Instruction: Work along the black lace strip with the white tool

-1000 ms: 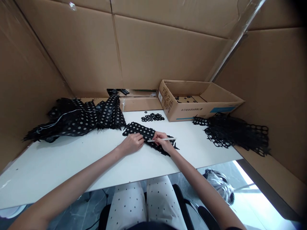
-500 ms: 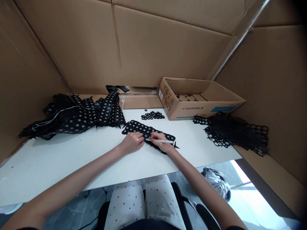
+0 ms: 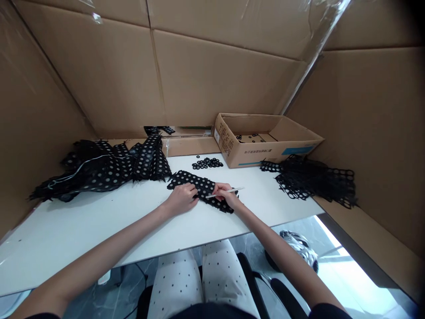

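A black sheet with rows of pale round dots (image 3: pixel 189 178) lies slantwise on the white table in front of me. My left hand (image 3: pixel 182 198) rests at its near left edge, fingers curled and closed on it; the fingertips are partly hidden. In my right hand (image 3: pixel 226 195) is a thin white pen-like stick (image 3: pixel 236 189), pinched between thumb and fingers, its tip pointing left over the dots. This hand lies over the right part of the sheet. Just behind the sheet sits a small heap of black rings (image 3: pixel 207 163).
A pile of black dotted sheets (image 3: pixel 109 166) with a white cord lies left. At the back right stands an open cardboard box (image 3: pixel 262 153) with some rings inside. Black netting with round holes (image 3: pixel 312 179) lies right of it. Cardboard walls (image 3: pixel 219 75) enclose the table (image 3: pixel 139 235).
My right hand has shifted slightly away from my left hand, and the stick's tip has come off the left fingers onto the dots. The view has tilted a little; my left hand stays.
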Demonstrator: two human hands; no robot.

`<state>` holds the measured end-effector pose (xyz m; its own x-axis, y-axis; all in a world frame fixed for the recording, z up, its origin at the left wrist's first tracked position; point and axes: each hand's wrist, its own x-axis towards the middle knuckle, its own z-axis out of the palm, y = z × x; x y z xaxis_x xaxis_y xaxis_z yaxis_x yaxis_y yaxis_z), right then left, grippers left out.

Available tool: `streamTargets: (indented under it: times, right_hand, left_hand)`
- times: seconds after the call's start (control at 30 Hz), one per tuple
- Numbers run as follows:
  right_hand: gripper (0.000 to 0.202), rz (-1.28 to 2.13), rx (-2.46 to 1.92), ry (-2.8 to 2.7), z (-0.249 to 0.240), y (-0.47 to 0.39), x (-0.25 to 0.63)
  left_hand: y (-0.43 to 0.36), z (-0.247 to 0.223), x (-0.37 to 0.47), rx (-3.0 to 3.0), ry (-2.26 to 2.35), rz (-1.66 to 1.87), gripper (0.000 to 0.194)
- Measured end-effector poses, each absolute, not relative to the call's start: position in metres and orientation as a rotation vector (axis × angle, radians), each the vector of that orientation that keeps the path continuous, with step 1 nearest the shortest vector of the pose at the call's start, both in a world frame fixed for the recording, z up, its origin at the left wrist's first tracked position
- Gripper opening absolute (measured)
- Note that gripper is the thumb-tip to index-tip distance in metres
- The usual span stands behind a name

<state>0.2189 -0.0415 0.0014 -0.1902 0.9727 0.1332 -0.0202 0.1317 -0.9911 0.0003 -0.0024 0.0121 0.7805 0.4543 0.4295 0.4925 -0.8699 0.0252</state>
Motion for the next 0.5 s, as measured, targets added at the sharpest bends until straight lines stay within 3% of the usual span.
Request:
streamTargets:
  times: [0.5]
  right_hand:
    - [0.008, 1.160, -1.019, -1.433, 0.0005, -0.0500, 0.2195]
  left_hand:
    - [-0.0083, 0.0054, 0.0118, -2.875, -0.518, -0.839, 0.017]
